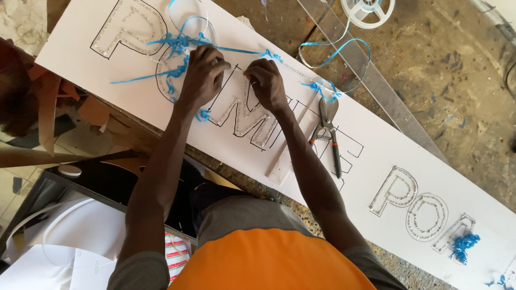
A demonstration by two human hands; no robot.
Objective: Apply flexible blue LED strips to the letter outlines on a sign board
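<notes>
Hands at work on a long white sign board (376, 145) with outlined letters.

The board lies slantwise across a rough workbench (430, 70), its letter outlines filled with small clear studs. Both hands press on the middle letters: the left hand (201, 75) has its fingers curled tight on tangled blue strip (183, 43), the right hand (266, 83) is bunched just beside it, fingertips pinched on the letter edge. Metal snips (329, 131) lie near the right forearm; a white reel (368, 9) sits well apart.
</notes>
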